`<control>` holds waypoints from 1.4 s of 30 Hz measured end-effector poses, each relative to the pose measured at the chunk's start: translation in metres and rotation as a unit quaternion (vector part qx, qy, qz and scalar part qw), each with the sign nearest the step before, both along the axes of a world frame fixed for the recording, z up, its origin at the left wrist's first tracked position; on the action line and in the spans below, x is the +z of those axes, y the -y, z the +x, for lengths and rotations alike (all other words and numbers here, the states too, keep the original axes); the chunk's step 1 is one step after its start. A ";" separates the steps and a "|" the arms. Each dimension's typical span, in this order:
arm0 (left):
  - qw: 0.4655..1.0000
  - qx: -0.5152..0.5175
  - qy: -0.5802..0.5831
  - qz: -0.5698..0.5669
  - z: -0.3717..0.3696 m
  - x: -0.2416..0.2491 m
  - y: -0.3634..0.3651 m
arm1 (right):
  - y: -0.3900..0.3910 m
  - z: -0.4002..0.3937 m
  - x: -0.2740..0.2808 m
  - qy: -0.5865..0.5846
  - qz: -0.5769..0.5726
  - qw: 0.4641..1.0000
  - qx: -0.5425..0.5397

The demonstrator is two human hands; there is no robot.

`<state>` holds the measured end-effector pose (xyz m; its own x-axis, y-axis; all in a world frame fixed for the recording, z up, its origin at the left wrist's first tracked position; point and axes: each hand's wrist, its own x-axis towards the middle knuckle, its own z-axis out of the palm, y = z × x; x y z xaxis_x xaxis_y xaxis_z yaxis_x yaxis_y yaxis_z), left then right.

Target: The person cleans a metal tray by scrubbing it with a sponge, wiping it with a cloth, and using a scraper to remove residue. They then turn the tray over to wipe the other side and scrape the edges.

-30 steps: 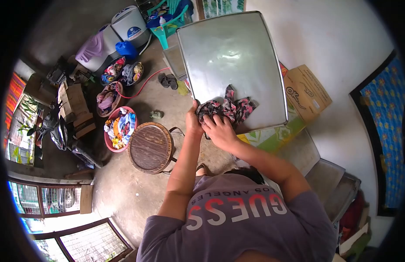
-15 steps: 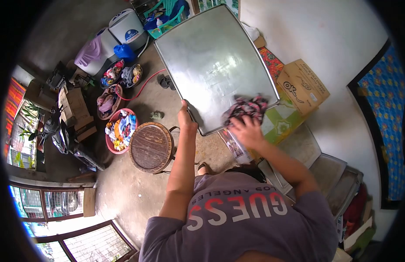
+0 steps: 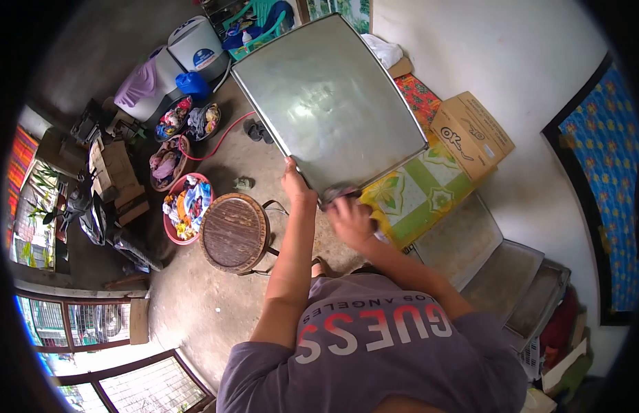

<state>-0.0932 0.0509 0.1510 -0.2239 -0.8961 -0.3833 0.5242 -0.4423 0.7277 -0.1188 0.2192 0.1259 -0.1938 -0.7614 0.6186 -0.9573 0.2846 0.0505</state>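
A large, shiny metal tray [image 3: 340,96] is held up tilted in front of me. My left hand [image 3: 296,182] is closed round its near left edge, thumb along the rim. At the tray's near corner my right hand [image 3: 350,219] presses a dark, pink-patterned cloth [image 3: 342,191] against the edge. Much of the cloth is hidden beneath the fingers, which are slightly blurred.
A table with a green-and-yellow patterned cover [image 3: 409,199] stands right of the tray, bearing a cardboard box [image 3: 471,134]. More metal trays [image 3: 502,275] lie at lower right. A round wooden stool [image 3: 233,233] and a pink basin of clothes [image 3: 188,206] stand left.
My right hand has moved the cloth left along the tray's near edge to the corner nearest my left hand. The tray has shifted slightly left, and my left hand keeps its grip.
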 end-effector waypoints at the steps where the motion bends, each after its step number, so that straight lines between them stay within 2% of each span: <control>1: 1.000 0.003 0.004 -0.005 0.000 0.002 -0.003 | 0.007 0.009 -0.006 0.040 -0.007 0.997 0.060; 3: 1.000 0.011 0.009 -0.007 0.003 0.002 -0.005 | -0.001 -0.004 -0.009 0.062 -0.044 0.992 0.103; 7: 1.000 0.016 -0.021 -0.002 0.004 -0.009 0.003 | -0.027 -0.065 0.009 0.052 -0.070 0.996 0.006; 9: 0.999 -0.002 -0.042 -0.023 0.010 -0.004 0.004 | -0.035 -0.096 0.022 0.039 -0.073 0.994 -0.076; 12: 1.000 0.008 0.005 -0.029 0.014 0.015 0.003 | -0.042 -0.136 0.030 0.037 -0.098 0.978 -0.178; 16: 0.999 0.022 0.024 -0.017 0.008 0.016 0.001 | -0.028 -0.122 0.024 0.068 -0.112 0.967 -0.219; 17: 0.999 0.029 0.021 -0.018 0.004 0.016 0.000 | -0.021 -0.106 0.006 0.099 -0.057 0.974 -0.198; 20: 0.999 0.037 0.018 -0.018 -0.004 0.014 -0.008 | 0.000 -0.026 -0.012 0.122 -0.061 0.991 -0.006; 21: 0.999 0.031 0.016 -0.024 -0.007 0.011 -0.005 | 0.004 0.000 -0.005 0.168 0.030 0.974 0.149; 23: 0.999 0.037 0.019 -0.035 -0.005 0.011 -0.002 | -0.001 0.007 -0.004 0.319 0.053 0.919 0.225; 25: 0.997 0.059 0.021 -0.045 -0.001 0.011 -0.001 | -0.017 -0.009 -0.012 0.351 0.046 0.913 0.204; 29: 0.993 0.058 0.046 -0.094 0.032 0.012 0.021 | -0.049 -0.074 -0.015 0.429 0.005 0.902 0.038; 32: 0.988 0.079 0.042 -0.127 0.051 0.006 0.034 | -0.061 -0.127 -0.028 0.505 -0.063 0.859 -0.061; 35: 0.989 0.083 0.046 -0.111 0.063 -0.008 0.045 | -0.054 -0.151 -0.031 0.407 -0.171 0.892 -0.098; 38: 0.990 0.106 0.046 -0.083 0.061 -0.010 0.041 | -0.021 -0.143 -0.004 0.350 -0.190 0.914 -0.071; 41: 0.993 0.103 0.023 -0.044 0.054 -0.013 0.042 | 0.014 -0.125 0.001 0.300 -0.083 0.944 -0.105; 42: 0.994 0.104 0.011 -0.042 0.051 -0.010 0.042 | 0.025 -0.116 0.000 0.261 -0.088 0.957 -0.095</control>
